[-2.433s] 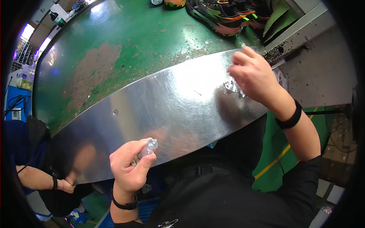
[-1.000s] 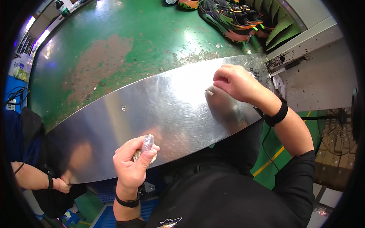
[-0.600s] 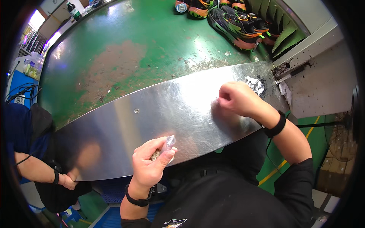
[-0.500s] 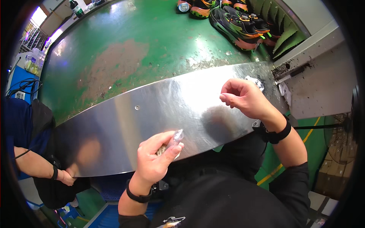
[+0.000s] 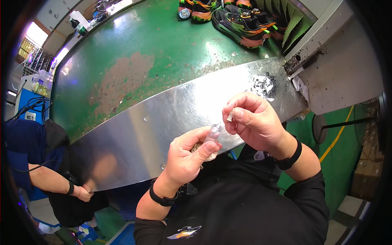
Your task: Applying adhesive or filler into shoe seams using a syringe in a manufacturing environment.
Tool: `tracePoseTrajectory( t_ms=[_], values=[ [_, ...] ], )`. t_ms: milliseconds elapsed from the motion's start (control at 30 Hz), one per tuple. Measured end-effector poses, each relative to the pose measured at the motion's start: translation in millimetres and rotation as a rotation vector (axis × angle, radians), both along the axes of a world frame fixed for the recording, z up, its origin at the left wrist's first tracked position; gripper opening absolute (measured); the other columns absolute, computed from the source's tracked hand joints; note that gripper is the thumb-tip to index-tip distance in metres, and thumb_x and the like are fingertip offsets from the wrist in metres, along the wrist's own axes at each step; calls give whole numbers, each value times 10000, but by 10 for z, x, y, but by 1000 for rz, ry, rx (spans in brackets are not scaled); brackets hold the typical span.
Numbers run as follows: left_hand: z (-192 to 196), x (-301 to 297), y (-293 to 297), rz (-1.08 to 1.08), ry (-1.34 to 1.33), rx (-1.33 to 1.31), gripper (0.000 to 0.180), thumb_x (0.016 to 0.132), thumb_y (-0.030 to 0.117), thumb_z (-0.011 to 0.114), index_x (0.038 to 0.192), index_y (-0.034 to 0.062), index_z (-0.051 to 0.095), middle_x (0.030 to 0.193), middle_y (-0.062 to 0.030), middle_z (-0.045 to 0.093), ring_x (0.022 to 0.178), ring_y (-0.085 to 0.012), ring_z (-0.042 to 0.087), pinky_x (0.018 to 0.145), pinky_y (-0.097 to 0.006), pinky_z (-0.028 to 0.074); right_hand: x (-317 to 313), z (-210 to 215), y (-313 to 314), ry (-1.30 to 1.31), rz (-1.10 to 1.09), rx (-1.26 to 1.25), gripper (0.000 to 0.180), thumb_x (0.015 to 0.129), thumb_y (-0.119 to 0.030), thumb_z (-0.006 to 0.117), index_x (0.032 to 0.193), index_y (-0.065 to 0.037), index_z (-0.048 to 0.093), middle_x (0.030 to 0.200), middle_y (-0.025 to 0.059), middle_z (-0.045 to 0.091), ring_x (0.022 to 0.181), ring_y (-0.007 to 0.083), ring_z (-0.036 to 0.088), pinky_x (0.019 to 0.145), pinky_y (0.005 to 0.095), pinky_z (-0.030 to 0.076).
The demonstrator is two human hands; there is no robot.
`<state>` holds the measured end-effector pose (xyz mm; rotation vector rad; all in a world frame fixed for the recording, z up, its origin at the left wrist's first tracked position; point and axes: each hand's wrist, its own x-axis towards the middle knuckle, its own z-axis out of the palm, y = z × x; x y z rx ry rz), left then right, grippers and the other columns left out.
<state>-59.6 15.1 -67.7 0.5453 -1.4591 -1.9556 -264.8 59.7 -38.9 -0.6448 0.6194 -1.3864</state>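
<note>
My left hand (image 5: 185, 157) is closed around a small clear, tube-like container (image 5: 214, 132), its narrow end pointing up and away. Tucked in the same grip is a crumpled beige material (image 5: 197, 147), mostly covered by my fingers. Just to the right and slightly higher, my right hand (image 5: 261, 124) pinches a tiny whitish piece (image 5: 230, 117) between thumb and forefinger. The piece and the container are close but apart. Both hands are held over the near edge of a shiny metal strip (image 5: 134, 139).
White scraps (image 5: 262, 86) lie on the strip's right end. Beyond stretches a worn green tabletop (image 5: 171, 53), with black, green and orange shoes (image 5: 241, 26) at the far right. A grey metal frame (image 5: 322, 43) rises at right. A co-worker's hands (image 5: 84, 193) rest by the strip's left end.
My right hand has come down and left toward my left hand, and a whitish piece now shows in its fingers. My left hand has shifted right and up with the container.
</note>
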Motion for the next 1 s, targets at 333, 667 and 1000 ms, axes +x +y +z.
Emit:
tracePoseTrajectory(
  t_ms=[333, 667, 1000],
  values=[
    [51, -60, 1, -31, -95, -34, 370, 949, 193, 629, 1206, -70, 585, 913, -106, 673, 862, -172, 649, 799, -295, 518, -3, -11, 36, -54, 11, 19, 170, 948, -94, 608, 1084, 6, 622, 955, 79, 660, 845, 135, 624, 758, 278, 513],
    [92, -116, -36, 53, -163, -288, 317, 906, 137, 680, 1148, -59, 624, 906, -107, 687, 815, -159, 654, 741, -274, 521, -43, 1, 51, 152, -66, -39, 135, 916, -81, 637, 1015, 8, 617, 946, 113, 643, 790, 166, 636, 690, 280, 532],
    [115, -87, -62, 145, -159, -573, 261, 897, 114, 685, 1092, -55, 646, 916, -100, 688, 798, -144, 643, 706, -268, 513, 60, 133, 50, 636, -158, -301, 105, 928, 1, 583, 1012, 47, 627, 959, 82, 618, 801, 115, 621, 719, 252, 516]
  ],
)
